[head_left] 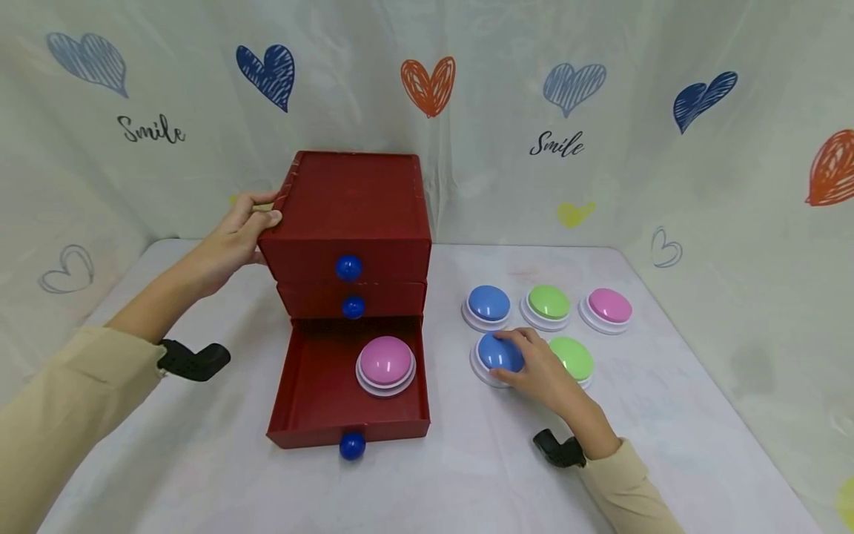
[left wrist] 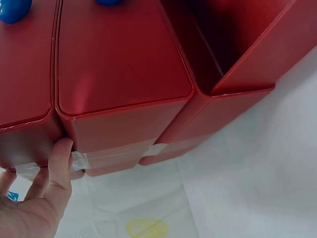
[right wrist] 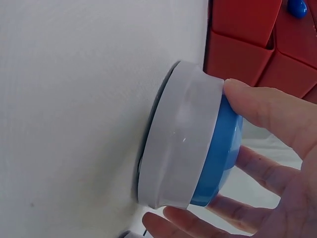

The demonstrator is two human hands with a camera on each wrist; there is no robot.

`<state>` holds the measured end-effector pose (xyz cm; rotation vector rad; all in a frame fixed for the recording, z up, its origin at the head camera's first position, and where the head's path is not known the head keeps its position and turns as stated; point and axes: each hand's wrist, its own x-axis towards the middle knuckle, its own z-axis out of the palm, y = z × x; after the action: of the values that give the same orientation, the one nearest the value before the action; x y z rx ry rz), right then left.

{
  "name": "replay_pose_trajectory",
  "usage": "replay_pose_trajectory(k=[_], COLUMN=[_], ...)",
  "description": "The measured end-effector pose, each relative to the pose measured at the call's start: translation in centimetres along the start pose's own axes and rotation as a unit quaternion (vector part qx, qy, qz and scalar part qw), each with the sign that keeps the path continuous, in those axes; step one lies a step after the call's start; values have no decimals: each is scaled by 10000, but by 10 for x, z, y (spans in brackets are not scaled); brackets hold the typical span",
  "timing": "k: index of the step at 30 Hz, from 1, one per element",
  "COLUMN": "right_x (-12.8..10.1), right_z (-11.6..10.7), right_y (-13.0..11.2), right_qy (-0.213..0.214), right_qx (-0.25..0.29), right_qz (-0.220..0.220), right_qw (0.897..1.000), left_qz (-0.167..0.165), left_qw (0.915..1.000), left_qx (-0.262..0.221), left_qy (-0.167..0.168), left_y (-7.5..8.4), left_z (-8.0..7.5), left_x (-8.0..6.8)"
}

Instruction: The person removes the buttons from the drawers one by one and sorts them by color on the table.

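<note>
A red three-drawer box [head_left: 360, 196] with blue round knobs stands on the table. Its bottom drawer [head_left: 313, 386] is pulled out and holds a pink push button [head_left: 385, 360] on a white base. My left hand [head_left: 233, 241] presses its fingers against the box's left side near the top; the left wrist view shows a fingertip [left wrist: 62, 148] by the seam between two tiers. To the right of the box, my right hand [head_left: 534, 367] grips a blue push button [right wrist: 223, 153] by its dome and base rim, thumb nearest the box. The button's base is at the tabletop.
Behind the gripped button stand another blue button [head_left: 489, 302], a green button [head_left: 549, 302] and a pink button [head_left: 610, 305]. A second green button [head_left: 572, 357] is just right of my right hand, partly hidden by it. A heart-printed curtain [head_left: 494, 148] hangs behind the table.
</note>
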<state>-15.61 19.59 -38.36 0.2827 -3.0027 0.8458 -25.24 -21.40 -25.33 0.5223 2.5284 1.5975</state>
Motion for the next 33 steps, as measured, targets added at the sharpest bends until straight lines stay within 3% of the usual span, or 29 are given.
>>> replay_pose_trajectory(k=[8,14,20,28,33], right_x=[-2,-3,-3,1,10], right_z=[-2,-6,-9,-3,7], right_y=[-3,-13,-40,-86,-109], right_qy=[114,363,416,-429,-1116], right_qx=[-119,28,431,424,306], right_qz=[-136,-541,-1110,-1734,-1793], right_qw=[9998,9979,9920,9830,9770], left_qz=[56,-36,-25,-51,-50], left_qw=[10000,10000,10000,9999,10000], left_qx=[-3,-1,-3,12,8], left_qy=[-73,32,63,88,83], left_y=[-1,0,-1,0,1], left_z=[-1,1,0,0,0], left_x=[1,2,3,3,1])
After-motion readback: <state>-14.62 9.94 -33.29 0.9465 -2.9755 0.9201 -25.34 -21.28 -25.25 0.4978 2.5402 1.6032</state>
